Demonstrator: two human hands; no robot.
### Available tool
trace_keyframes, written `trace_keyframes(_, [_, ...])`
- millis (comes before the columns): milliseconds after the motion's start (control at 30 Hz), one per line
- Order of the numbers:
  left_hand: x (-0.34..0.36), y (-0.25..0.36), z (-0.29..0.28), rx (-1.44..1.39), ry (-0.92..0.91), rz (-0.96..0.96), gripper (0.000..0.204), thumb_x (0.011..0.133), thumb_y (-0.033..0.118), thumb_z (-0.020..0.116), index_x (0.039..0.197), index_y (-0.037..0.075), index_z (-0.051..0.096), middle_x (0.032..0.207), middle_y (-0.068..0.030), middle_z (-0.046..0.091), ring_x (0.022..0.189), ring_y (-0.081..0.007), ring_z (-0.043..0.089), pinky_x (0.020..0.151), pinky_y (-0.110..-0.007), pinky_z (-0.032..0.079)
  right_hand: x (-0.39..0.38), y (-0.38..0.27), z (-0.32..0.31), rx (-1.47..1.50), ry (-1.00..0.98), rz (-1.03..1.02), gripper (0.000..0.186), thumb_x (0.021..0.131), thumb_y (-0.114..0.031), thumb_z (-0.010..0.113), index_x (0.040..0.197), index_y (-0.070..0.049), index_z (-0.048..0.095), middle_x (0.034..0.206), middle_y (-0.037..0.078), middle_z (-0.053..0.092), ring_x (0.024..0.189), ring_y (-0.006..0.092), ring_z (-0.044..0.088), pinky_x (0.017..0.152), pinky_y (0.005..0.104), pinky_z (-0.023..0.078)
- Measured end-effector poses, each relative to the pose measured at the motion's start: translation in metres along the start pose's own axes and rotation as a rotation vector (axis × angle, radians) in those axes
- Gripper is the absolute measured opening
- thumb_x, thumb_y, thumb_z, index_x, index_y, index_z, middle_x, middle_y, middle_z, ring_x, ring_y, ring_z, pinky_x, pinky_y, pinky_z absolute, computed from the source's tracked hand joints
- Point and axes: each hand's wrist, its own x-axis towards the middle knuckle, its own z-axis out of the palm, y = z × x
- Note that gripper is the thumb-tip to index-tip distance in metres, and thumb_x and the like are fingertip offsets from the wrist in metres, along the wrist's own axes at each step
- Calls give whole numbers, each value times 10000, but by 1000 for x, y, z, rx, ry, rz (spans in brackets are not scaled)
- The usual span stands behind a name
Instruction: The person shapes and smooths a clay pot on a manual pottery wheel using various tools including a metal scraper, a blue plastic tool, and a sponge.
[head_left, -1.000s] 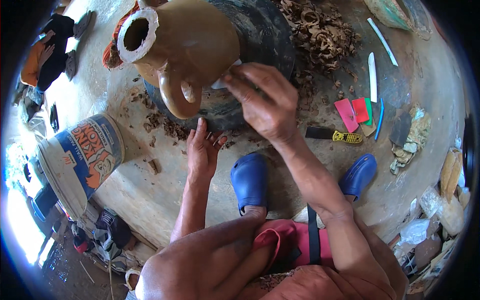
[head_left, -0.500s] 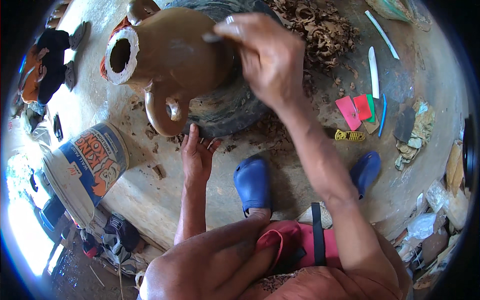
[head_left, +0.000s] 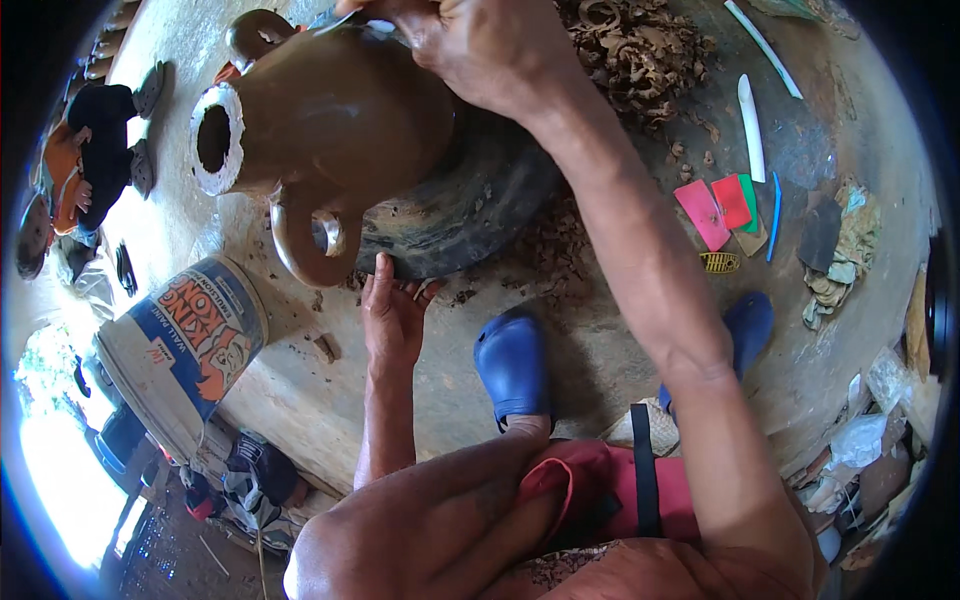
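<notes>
Change: clay jug [head_left: 340,120] now fills more of the view, the right hand [head_left: 480,45] having climbed to its upper side.
Jug: brown, two-handled, white-rimmed mouth, lying tilted on a dark wheel [head_left: 470,215].
Right hand: clenched on a thin scraping tool [head_left: 345,18] against the jug.
Left hand [head_left: 392,315]: fingers loosely spread, touching the wheel's rim.
Around: paint bucket [head_left: 185,345], blue clogs [head_left: 512,365], coloured plastic scrapers [head_left: 718,208].

The right hand [head_left: 490,45] has climbed from the jug's near handle [head_left: 300,240] up over the clay jug [head_left: 340,120] to its far side, carrying a thin metal blade [head_left: 335,18]. The jug has turned, its white-rimmed mouth [head_left: 213,138] now facing left and lower.
</notes>
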Motion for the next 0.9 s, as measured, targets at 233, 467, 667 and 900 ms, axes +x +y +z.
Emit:
trace_keyframes(233, [0,-12,-7,-23,-40,2,425,1090,467,604,1410,189,573,1370,-26,641,1220,-220,602,993,-435,505,-81,-50,1,-91,147,38,248,816,30,738,1014,-98,815,1041,73,741,924,271,739,790,393,627])
trace_keyframes(467, [1,-11,-6,-35,-61,-2,405,1103,441,585,1405,172,562,1367,-34,649,1207,-226,627,974,-446,528,-137,-48,-7,-198,90,109,284,784,31,765,1037,-83,822,1088,81,762,997,276,750,803,382,641])
trace_keyframes(667, [7,-3,-14,20,-74,33,447,1108,465,553,1456,185,551,1424,-36,630,1272,-225,598,1015,-451,494,-31,4,-5,-132,176,-66,192,936,7,680,1061,-62,807,1004,135,794,754,213,711,653,320,607])
trace_keyframes(900, [15,4,-22,37,-52,60,535,1080,509,586,1486,167,521,1433,-34,609,1261,-218,589,986,-432,488,18,23,3,39,-168,-70,210,1016,-33,625,1108,-54,813,1039,155,809,812,200,762,637,324,642])
